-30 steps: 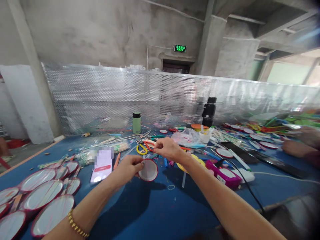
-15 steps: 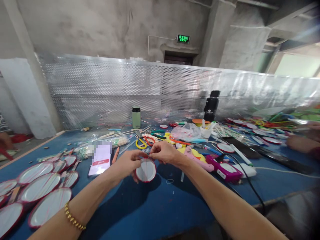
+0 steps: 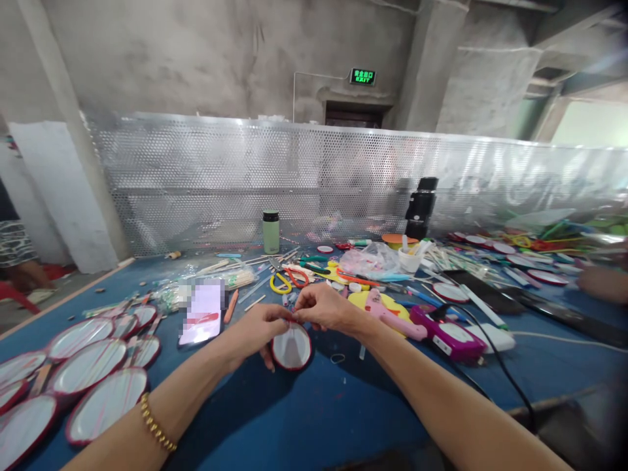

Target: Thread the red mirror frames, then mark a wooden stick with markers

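Observation:
My left hand (image 3: 260,330) grips a small round white disc (image 3: 292,348) with a red rim, its fingers closed at the disc's upper left edge. The disc hangs tilted, facing me, just above the blue table. At the disc's top edge, my right hand (image 3: 321,307) is pinched closed. Whatever lies between those right fingertips is too small to make out. Beyond the hands are yellow and red loop handles (image 3: 280,282). A thin pale loop (image 3: 338,358) lies on the table to the right of the disc.
Several larger red-rimmed discs (image 3: 88,365) lie at left, near a phone (image 3: 202,314). At right are a purple device (image 3: 447,333) with a black cable and a pink tool (image 3: 390,315). A green bottle (image 3: 271,232) and black flask (image 3: 420,208) stand behind. Another person's hand (image 3: 603,284) is blurred.
The view has shifted slightly, so most things sit a little farther right. Both hands stay at the disc's top edge. More of a person shows at the far left.

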A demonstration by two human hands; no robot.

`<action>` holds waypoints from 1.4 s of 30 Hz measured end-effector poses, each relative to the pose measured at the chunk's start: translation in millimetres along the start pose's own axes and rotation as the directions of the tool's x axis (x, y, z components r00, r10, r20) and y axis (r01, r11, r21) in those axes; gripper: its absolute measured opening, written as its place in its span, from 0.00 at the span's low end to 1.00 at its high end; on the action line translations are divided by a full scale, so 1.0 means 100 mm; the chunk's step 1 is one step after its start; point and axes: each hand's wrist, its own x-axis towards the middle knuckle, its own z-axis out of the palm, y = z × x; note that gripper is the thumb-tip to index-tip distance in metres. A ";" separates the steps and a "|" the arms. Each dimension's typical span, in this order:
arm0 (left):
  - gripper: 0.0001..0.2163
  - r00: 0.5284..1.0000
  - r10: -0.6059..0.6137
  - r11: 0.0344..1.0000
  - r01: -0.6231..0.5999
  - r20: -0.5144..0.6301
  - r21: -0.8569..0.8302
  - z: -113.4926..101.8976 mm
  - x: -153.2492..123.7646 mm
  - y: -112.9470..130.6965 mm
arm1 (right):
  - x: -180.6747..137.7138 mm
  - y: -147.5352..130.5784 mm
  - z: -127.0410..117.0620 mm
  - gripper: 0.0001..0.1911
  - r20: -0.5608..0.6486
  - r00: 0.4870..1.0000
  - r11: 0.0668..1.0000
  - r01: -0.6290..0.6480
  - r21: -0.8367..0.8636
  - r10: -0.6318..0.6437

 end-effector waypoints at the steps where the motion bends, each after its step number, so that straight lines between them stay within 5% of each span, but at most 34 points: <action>1: 0.15 1.000 0.019 0.999 -0.018 -0.016 0.038 0.00 0.00 -0.01 | 0.00 0.01 0.01 0.05 -0.005 1.000 1.000 0.011 -0.008 -0.011; 7: 0.09 0.938 0.254 0.935 -0.176 -0.236 0.307 -0.04 0.01 0.01 | -0.02 -0.03 0.05 0.05 -0.062 0.990 0.991 0.124 -0.044 -0.127; 11: 0.08 0.895 0.357 0.892 -0.244 -0.265 0.380 -0.04 -0.01 0.06 | -0.05 -0.06 0.06 0.04 -0.077 0.978 0.981 0.192 -0.020 -0.193; 20: 0.07 0.859 0.434 0.857 -0.300 -0.271 0.419 -0.04 -0.06 0.13 | -0.09 -0.12 0.05 0.07 0.034 0.975 0.944 0.203 0.261 -0.219; 26: 0.06 0.856 0.430 0.871 -0.310 -0.287 0.380 -0.10 -0.09 0.18 | -0.17 -0.22 0.03 0.12 0.064 0.966 0.835 0.184 0.519 -0.252; 34: 0.06 0.768 0.406 0.899 -0.241 -0.495 0.364 -0.21 -0.10 0.21 | -0.24 -0.22 -0.02 0.15 0.342 0.913 0.785 -0.041 0.618 -0.222; 37: 0.07 0.823 0.436 0.879 -0.303 -0.363 0.369 -0.18 -0.12 0.24 | -0.26 -0.22 -0.10 0.17 0.382 0.905 0.803 -0.084 0.590 -0.186; 42: 0.14 0.929 0.362 0.854 -0.298 -0.075 0.427 -0.16 -0.19 0.17 | -0.32 -0.29 -0.25 0.20 0.180 0.965 0.856 0.072 0.511 -0.189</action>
